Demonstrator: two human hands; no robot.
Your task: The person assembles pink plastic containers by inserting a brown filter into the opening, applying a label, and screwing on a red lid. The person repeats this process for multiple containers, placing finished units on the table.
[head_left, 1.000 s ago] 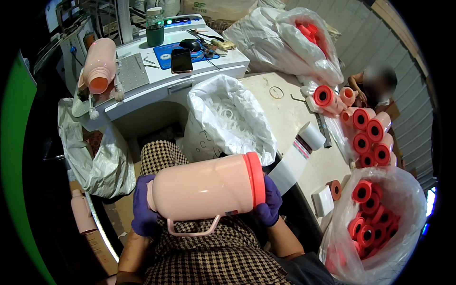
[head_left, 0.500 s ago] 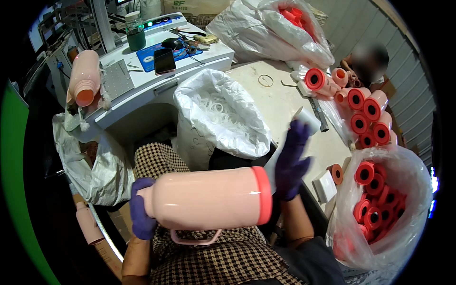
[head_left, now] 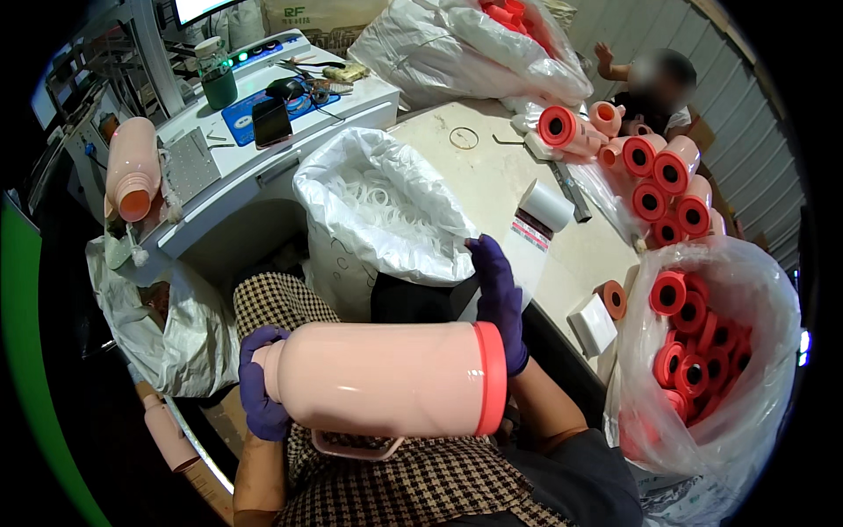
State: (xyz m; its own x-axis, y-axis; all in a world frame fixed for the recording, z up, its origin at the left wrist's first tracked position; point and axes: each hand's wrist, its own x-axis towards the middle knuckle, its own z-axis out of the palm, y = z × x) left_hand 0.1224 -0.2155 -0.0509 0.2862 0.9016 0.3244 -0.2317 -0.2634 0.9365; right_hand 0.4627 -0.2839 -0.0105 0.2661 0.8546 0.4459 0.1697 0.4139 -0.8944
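A pale pink vacuum flask [head_left: 378, 378] lies sideways over my lap, its handle [head_left: 358, 446] hanging below. My left hand [head_left: 262, 386], in a purple glove, is wrapped round the narrow neck end. At the other end is a red base ring [head_left: 493, 378]. My right hand [head_left: 500, 303], also gloved in purple, is held up next to that ring with the fingers stretched out; whether the palm touches it I cannot tell. Just beyond the flask stands a white woven sack [head_left: 342, 255] of clear plastic rings [head_left: 382, 206].
A clear bag [head_left: 746, 386] of red parts stands at the right. Several pink flasks with red bases [head_left: 650, 202] are piled on the table [head_left: 430, 132], near another person [head_left: 659, 88]. A white label roll [head_left: 546, 206] lies there. Another pink flask [head_left: 134, 167] is at the left machine.
My right hand has moved in from the right, closer to the red base ring. The flask is still in my left hand. The other person has raised a hand; the whole view has shifted slightly.
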